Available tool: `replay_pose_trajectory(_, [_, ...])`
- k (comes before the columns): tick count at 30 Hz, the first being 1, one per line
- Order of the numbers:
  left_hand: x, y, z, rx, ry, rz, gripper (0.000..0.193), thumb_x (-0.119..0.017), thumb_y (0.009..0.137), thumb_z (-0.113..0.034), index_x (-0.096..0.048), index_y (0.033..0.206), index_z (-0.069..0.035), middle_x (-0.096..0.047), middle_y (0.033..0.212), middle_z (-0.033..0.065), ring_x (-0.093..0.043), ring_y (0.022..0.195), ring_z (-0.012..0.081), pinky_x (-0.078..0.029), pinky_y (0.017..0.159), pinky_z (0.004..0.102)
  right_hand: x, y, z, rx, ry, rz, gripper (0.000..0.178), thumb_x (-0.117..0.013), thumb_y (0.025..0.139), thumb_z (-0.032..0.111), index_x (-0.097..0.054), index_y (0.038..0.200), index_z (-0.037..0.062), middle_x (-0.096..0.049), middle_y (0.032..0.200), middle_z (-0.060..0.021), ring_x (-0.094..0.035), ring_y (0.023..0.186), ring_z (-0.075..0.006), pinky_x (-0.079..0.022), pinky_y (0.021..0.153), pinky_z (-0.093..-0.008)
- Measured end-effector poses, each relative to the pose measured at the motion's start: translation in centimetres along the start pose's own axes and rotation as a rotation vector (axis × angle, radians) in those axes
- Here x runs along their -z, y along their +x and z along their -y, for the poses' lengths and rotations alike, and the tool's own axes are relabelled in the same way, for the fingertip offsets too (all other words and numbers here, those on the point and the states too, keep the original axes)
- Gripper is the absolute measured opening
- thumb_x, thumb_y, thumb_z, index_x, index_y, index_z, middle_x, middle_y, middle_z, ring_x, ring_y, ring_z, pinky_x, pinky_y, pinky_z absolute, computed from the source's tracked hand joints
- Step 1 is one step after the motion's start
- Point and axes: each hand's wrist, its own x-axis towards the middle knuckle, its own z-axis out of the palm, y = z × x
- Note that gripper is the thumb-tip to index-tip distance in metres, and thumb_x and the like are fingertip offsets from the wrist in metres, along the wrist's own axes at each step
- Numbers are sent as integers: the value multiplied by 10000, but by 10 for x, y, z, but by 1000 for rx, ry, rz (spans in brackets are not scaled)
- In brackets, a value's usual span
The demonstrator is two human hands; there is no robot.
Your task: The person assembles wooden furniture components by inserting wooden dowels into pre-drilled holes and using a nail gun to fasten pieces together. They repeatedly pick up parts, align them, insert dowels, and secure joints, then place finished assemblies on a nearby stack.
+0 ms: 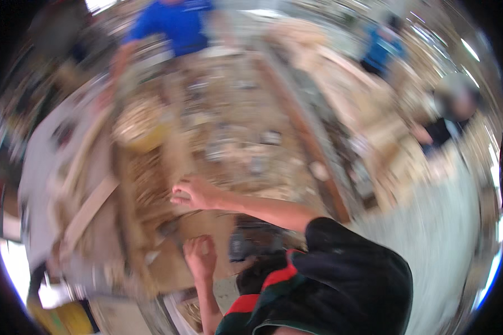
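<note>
My right hand (197,192) reaches leftward over the bench, its fingers curled in toward the thumb; whatever they may hold is too small or blurred to make out. Nearer my body, my left hand (200,255) is raised over a plain brown board (209,226), and its fingers are smeared by motion. Beneath and beyond the hands spreads a workbench surface (285,173) strewn with small pale pieces and shavings. A heap of thin wooden pieces (150,178) lies just left of my right hand. Close to my left hand sits a dark object (251,243) of unclear kind.
A yellow container (151,138) heaped with pale pieces stands at the far left of the bench. A raised brown edge (296,120) bounds the right side. Left lies a wooden strip (89,215). A person in blue (179,25) works opposite; two others (383,47) are at the right.
</note>
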Motion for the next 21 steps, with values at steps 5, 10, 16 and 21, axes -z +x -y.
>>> replay_pose_trajectory(5, [-75, -6, -31, -164, -189, 382, 290, -578, 745, 72, -666, 1002, -29, -647, 851, 136, -617, 809, 318, -494, 755, 424, 238, -211, -25, -798, -431, -327, 235, -666, 886, 306, -650, 905, 72, -684, 865, -125, -664, 758, -300, -532, 699, -401])
replay_pose_trajectory(10, [-100, -9, -102, -283, -240, 647, 236, -577, 756, 86, -663, 951, -18, -670, 878, 140, -653, 813, 299, -529, 737, 384, 421, -347, -13, -904, -1078, -521, 103, -653, 817, 149, -691, 903, 107, -664, 846, -131, -649, 832, -322, -520, 712, -422])
replay_pose_trajectory(16, [-133, -11, -155, -447, -238, 770, 234, -581, 759, 80, -665, 954, -17, -667, 881, 138, -652, 813, 295, -528, 735, 368, 497, -383, -37, -884, -1350, -104, 335, -639, 796, 85, -673, 1122, 148, -623, 1119, -111, -564, 1105, -290, -460, 912, -432])
replay_pose_trajectory(21, [-136, -18, -156, -268, -273, 654, 231, -596, 743, 56, -669, 941, -37, -663, 871, 123, -639, 799, 304, -515, 714, 390, 556, -411, 0, -1149, -1129, 337, 374, -644, 805, 76, -659, 1168, 167, -614, 1185, -95, -550, 1154, -281, -445, 971, -423])
